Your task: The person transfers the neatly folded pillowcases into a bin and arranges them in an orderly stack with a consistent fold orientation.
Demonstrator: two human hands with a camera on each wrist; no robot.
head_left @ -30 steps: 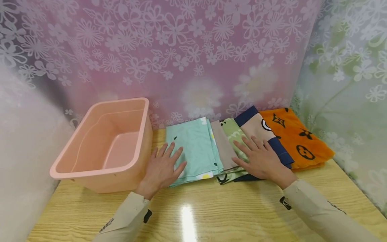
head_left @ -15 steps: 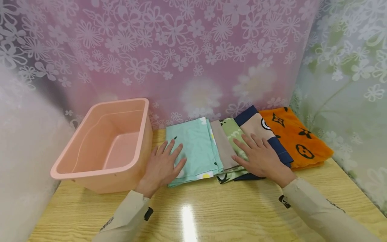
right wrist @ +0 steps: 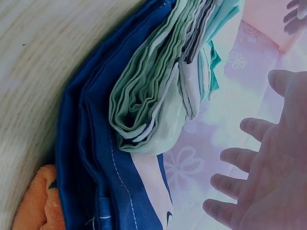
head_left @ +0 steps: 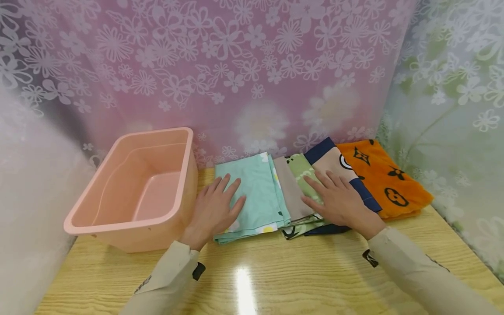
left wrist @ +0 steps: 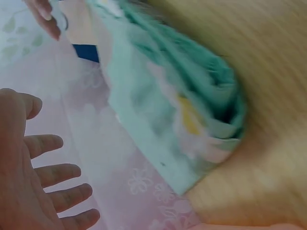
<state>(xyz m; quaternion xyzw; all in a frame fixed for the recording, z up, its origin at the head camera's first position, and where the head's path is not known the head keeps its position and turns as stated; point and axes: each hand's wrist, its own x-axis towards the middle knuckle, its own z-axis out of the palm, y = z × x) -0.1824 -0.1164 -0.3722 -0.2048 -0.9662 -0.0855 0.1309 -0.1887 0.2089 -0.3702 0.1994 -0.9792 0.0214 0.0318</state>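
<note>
A row of folded cloths lies overlapping on the table: mint-green with daisies, plain grey, light green, beige with navy borders, and fuzzy orange with black motifs. My left hand hovers over the mint cloth's left side, fingers spread, beside the pink bin. In the left wrist view a gap shows between that hand and the mint cloth's folded layers. Above the light green and navy-bordered cloths, my right hand is spread too, holding nothing.
The pink plastic bin stands at the left with its inside bare. A floral curtain hangs right behind the cloths, and another curtain closes off the right side. Wood-grain tabletop stretches along the front.
My left hand has shifted slightly forward and to the right over the mint cloth. The right hand has barely moved, and the cloths and bin stay in place.
</note>
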